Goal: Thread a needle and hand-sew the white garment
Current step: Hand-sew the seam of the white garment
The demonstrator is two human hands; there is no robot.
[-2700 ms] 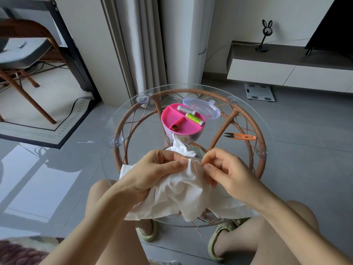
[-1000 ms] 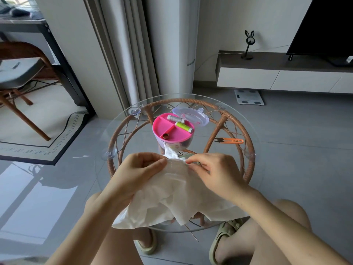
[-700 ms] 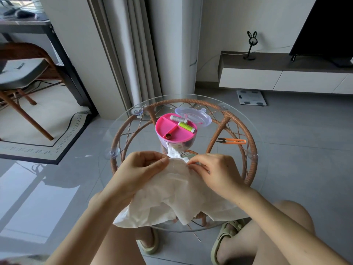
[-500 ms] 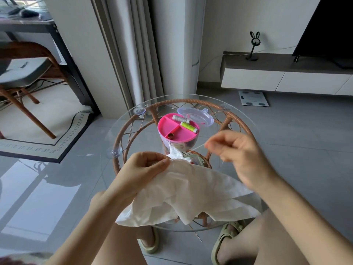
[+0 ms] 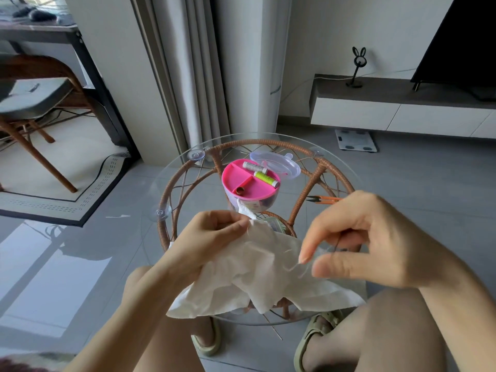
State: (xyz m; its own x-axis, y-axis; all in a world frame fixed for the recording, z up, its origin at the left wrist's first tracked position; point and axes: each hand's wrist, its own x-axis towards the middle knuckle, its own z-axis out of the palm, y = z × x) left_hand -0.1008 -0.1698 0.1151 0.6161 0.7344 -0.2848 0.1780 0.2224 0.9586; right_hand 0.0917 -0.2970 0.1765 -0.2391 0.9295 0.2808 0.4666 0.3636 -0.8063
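The round glass table (image 5: pixel 166 189) on its rattan frame stands between your knees. The white garment (image 5: pixel 255 269) lies bunched over the table's 6 o'clock edge and hangs off the rim toward you. Your right hand (image 5: pixel 375 242) is raised at the garment's 3 o'clock, the outer fingers curled in, forefinger and thumb tips almost meeting on a pale thread (image 5: pixel 302 267) that runs back to the cloth. Blur hides whether a needle is there. Your left hand (image 5: pixel 212 234) pinches the garment's top edge at 10 o'clock. The pink sewing box (image 5: pixel 239 178) sits at the table's 12 o'clock, its clear lid (image 5: pixel 279 165) open behind. Orange snips (image 5: pixel 324 200) lie at 3 o'clock. A green spool (image 5: pixel 265 178) and a grey spool (image 5: pixel 252 166) rest in the box.
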